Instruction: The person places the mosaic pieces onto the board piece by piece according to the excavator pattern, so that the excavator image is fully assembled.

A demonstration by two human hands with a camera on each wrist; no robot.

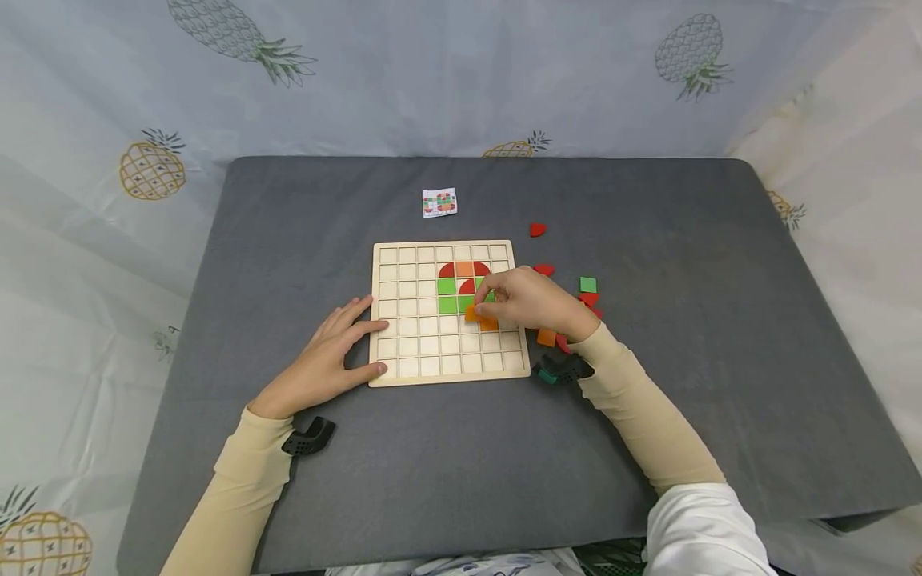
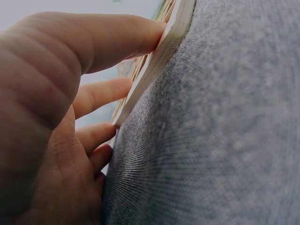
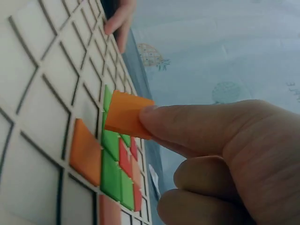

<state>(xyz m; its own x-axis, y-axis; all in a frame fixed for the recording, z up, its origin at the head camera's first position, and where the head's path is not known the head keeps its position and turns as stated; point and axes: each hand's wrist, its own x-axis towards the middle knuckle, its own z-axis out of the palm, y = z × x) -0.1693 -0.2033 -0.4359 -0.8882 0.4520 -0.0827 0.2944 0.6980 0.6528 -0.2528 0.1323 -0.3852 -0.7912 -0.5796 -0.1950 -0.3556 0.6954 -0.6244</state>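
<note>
A wooden grid board [image 1: 409, 347] lies on the grey tabletop. Between thumb and fingertip, my right hand [image 1: 533, 300] pinches an orange square tile [image 3: 123, 115] just above the board, tilted in the right wrist view. Below it an orange tile [image 3: 84, 152] sits in a cell. Green square tiles [image 1: 447, 305], red quarter-round pieces [image 1: 467, 286] and a lighter orange tile [image 1: 464, 269] fill cells toward the upper right; my right hand hides some of them. With fingers spread, my left hand [image 1: 320, 360] rests at the board's left edge, its thumb [image 2: 140, 35] touching the rim.
Right of the board lie loose pieces: a green square [image 1: 588, 285], an orange square [image 1: 546, 338] and several red ones, one red piece [image 1: 537, 230] farther back. A small printed pattern card [image 1: 439, 202] lies behind the board. A pineapple-print curtain [image 1: 403, 80] hangs beyond the table.
</note>
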